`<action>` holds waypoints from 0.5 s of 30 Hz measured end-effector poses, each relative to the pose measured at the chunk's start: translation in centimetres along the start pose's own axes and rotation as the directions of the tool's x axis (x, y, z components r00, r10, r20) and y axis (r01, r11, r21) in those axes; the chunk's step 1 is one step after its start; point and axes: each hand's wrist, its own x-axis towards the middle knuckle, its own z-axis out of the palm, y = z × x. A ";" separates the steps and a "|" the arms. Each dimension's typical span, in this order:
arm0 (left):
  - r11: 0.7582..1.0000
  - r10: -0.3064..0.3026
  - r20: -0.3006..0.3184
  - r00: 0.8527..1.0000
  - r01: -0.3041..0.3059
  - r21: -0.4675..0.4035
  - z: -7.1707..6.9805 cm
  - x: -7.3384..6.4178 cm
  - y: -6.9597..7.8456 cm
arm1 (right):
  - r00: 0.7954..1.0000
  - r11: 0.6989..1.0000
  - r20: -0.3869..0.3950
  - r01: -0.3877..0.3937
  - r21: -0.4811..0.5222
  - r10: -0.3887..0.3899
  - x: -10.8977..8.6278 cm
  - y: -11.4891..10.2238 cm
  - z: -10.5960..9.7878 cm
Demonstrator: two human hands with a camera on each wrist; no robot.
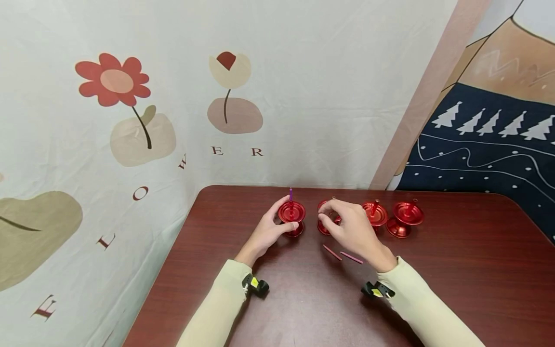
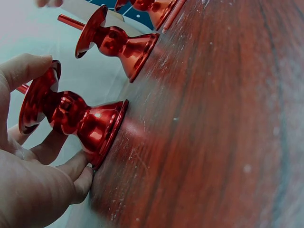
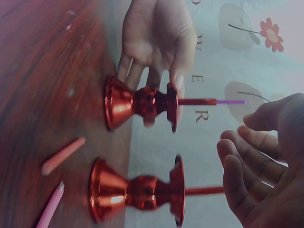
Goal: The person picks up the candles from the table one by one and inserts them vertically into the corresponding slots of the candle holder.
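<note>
My left hand (image 1: 265, 235) holds the leftmost red metal candle holder (image 1: 296, 228), with the thumb on its dish rim and the fingers round the far side. The holder stands upright on the table. A thin purple candle (image 3: 231, 102) sticks up from its tube. Over the second red candle holder (image 3: 149, 192) is my right hand (image 1: 356, 230), fingers loosely bent and nothing between thumb and fingertips in the right wrist view. That holder's tube carries no visible candle. A red candle (image 1: 332, 252) and a pink candle (image 1: 351, 258) lie on the table in front.
Two more red candle holders, the third (image 1: 376, 215) and the fourth (image 1: 402, 221), stand to the right in the same row. The dark wooden table (image 1: 303, 299) ends at the back against a printed flower cloth (image 1: 329, 96).
</note>
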 end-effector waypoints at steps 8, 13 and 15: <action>1.000 0.008 -0.024 1.000 -0.008 -0.022 0.2 0.0 0.1 | 0.997 0.999 0.056 -0.052 0.017 0.051 -2.3 1.8 -2.2; 0.999 0.039 -0.063 0.997 -0.040 -0.011 0.4 -0.2 0.6 | 0.989 0.996 0.116 -0.088 0.014 0.086 -3.7 3.1 -3.1; 0.998 0.059 -0.106 0.993 -0.059 0.006 0.4 -0.3 0.9 | 0.983 0.994 0.152 -0.108 0.019 0.104 -4.2 3.6 -3.4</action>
